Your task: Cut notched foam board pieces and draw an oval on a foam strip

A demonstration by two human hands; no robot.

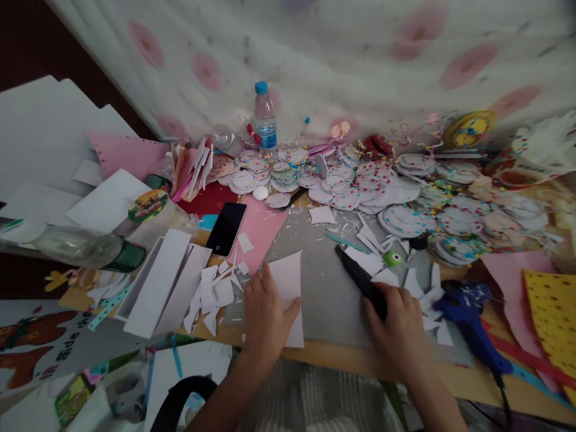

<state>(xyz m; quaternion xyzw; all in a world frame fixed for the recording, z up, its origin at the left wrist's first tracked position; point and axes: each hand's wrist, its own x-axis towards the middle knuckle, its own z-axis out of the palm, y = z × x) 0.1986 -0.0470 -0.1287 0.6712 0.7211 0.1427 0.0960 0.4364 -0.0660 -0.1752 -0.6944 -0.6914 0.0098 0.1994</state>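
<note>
My left hand (264, 312) lies across a white sheet of paper (288, 276), its thumb stretched apart from the fingers. The sheet rests on a grey mat (330, 300) and reaches the table's front edge. In my right hand (400, 324) is a long black tool (357, 273) that tapers away from me; its exact kind is unclear. Its far end lies near white paper scraps (366, 261) and a thin teal strip (346, 242). Cut white pieces (216, 294) lie left of my left hand.
Behind the mat are piled decorated white paper discs (400, 221) and a water bottle (265, 117). A phone (227, 228) and a white box (157, 282) are on the left. A blue glue gun (470, 327) with a cord lies right, beside yellow dotted sheet material (551, 318).
</note>
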